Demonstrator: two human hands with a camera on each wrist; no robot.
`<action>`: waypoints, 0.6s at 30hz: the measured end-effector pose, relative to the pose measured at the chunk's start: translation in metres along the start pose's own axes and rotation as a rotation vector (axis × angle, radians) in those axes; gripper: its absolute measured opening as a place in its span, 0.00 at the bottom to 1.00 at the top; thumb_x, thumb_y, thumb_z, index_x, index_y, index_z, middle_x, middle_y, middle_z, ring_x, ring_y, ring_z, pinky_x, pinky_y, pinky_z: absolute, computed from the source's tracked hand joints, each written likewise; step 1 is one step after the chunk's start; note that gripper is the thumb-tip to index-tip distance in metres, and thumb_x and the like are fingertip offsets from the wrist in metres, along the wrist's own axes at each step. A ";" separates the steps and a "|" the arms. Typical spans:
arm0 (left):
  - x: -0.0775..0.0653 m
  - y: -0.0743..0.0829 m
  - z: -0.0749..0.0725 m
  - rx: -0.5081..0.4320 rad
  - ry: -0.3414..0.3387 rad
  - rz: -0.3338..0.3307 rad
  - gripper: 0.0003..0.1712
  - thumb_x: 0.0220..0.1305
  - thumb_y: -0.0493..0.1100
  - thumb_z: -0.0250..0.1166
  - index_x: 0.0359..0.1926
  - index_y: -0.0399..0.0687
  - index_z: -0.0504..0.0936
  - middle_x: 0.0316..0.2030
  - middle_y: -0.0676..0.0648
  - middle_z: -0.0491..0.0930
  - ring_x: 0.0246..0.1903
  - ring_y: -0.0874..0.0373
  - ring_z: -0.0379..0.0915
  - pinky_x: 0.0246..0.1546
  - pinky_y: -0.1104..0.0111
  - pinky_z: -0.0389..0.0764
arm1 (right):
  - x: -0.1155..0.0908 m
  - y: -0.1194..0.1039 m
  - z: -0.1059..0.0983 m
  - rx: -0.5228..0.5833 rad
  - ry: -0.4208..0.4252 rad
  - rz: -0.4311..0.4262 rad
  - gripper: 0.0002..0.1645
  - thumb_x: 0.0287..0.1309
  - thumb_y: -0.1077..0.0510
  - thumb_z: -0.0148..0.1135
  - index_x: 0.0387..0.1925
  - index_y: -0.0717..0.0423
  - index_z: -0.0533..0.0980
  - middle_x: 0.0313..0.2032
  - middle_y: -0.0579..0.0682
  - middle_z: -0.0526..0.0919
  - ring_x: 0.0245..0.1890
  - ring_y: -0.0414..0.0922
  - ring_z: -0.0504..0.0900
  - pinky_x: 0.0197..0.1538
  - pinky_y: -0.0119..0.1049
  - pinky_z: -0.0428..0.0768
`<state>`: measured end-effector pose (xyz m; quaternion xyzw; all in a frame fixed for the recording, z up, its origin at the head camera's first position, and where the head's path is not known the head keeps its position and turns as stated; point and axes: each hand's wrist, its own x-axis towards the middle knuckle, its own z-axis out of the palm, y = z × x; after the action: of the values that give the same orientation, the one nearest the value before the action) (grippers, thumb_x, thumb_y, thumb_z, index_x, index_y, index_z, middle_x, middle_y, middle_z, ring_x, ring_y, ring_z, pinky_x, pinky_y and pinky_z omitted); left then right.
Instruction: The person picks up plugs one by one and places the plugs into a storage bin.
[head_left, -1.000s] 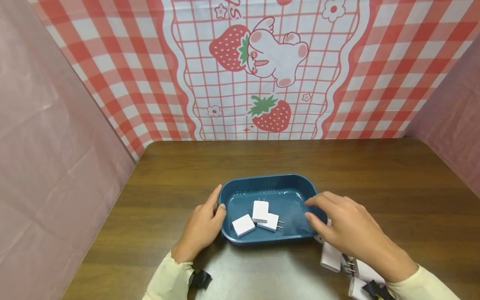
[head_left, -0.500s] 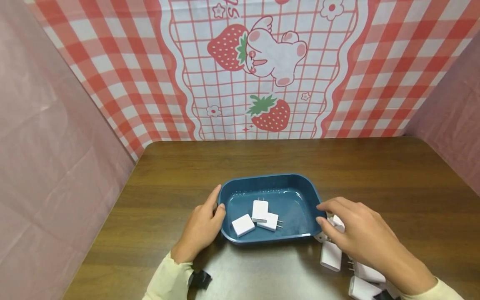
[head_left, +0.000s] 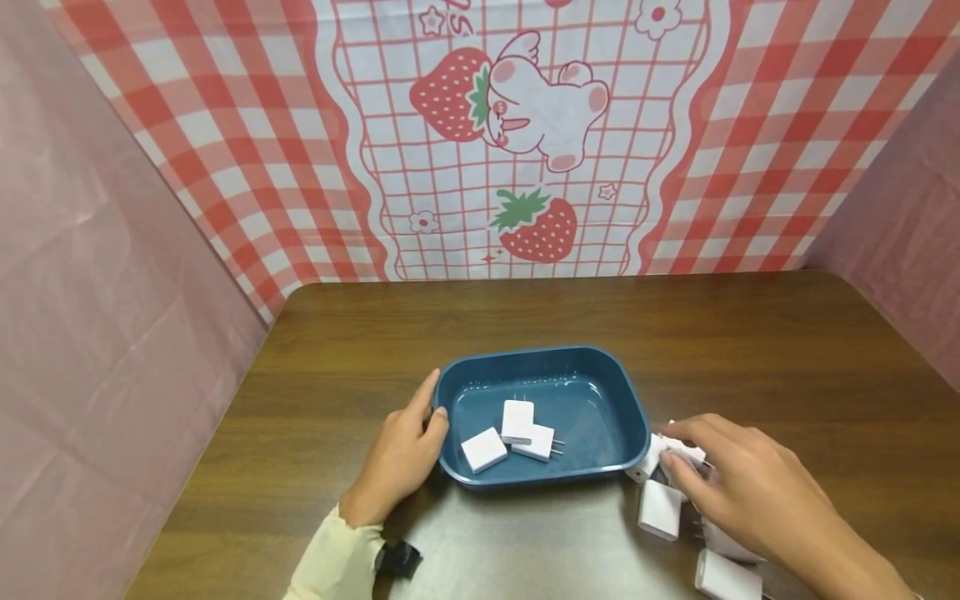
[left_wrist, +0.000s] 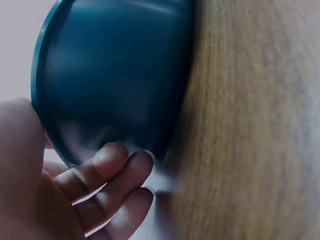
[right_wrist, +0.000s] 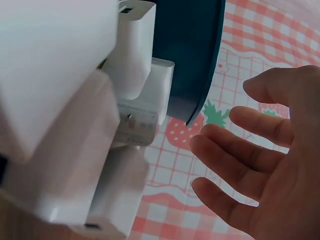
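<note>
My left hand (head_left: 400,454) grips the left end of a blue tray (head_left: 540,478). Its thumb lies at the rim and its fingers press the outer wall, as the left wrist view shows. Inside the tray lie three white plug chargers (head_left: 483,451); one leans on another, and metal prongs show on two. Beyond the tray's right end, my right hand (head_left: 750,487) hovers over a group of white chargers (head_left: 660,510). In the right wrist view the hand's fingers (right_wrist: 240,165) are spread apart, with nothing between them. The hand hides part of this group in the head view.
A wooden table (head_left: 360,325) bears everything. Several chargers (right_wrist: 127,50) crowd against the tray's right end, and another charger (head_left: 726,575) lies near the front. A red checked cloth with strawberries (head_left: 537,229) hangs behind, with pink cloth (head_left: 112,292) at the sides.
My right hand has moved from over the tray's right end rightward and toward me, over the loose chargers. The left hand stays on the tray, and the chargers inside lie as before.
</note>
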<state>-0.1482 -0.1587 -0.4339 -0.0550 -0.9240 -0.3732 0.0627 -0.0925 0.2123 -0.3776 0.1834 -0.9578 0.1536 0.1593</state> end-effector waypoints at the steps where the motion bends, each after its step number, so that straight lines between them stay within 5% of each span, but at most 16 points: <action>1: 0.000 0.000 0.000 0.002 0.000 -0.001 0.34 0.71 0.47 0.57 0.76 0.51 0.63 0.52 0.43 0.83 0.40 0.55 0.78 0.48 0.51 0.78 | -0.002 0.001 0.000 -0.001 0.005 0.000 0.17 0.51 0.52 0.75 0.44 0.42 0.83 0.43 0.39 0.85 0.33 0.44 0.81 0.32 0.48 0.77; 5: 0.000 0.001 0.000 0.006 -0.006 -0.008 0.34 0.72 0.48 0.56 0.76 0.51 0.63 0.48 0.43 0.84 0.38 0.54 0.76 0.46 0.52 0.78 | -0.009 0.006 0.000 -0.006 0.022 -0.003 0.16 0.49 0.53 0.75 0.43 0.42 0.83 0.42 0.39 0.85 0.32 0.43 0.81 0.31 0.47 0.77; 12: 0.000 0.001 0.000 0.012 -0.030 -0.034 0.34 0.72 0.48 0.56 0.77 0.52 0.61 0.22 0.48 0.73 0.33 0.54 0.74 0.39 0.57 0.74 | -0.021 0.007 0.000 -0.023 -0.016 0.021 0.17 0.49 0.52 0.76 0.42 0.41 0.83 0.39 0.37 0.84 0.32 0.41 0.81 0.32 0.47 0.79; 18: 0.001 0.003 0.000 0.012 -0.039 -0.052 0.35 0.72 0.48 0.55 0.77 0.53 0.61 0.19 0.50 0.67 0.32 0.54 0.74 0.38 0.58 0.73 | -0.034 0.009 0.000 -0.020 -0.075 0.058 0.16 0.49 0.51 0.77 0.42 0.42 0.84 0.37 0.37 0.84 0.35 0.44 0.82 0.38 0.52 0.80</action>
<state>-0.1486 -0.1567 -0.4318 -0.0379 -0.9283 -0.3682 0.0353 -0.0658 0.2305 -0.3922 0.1598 -0.9695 0.1416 0.1206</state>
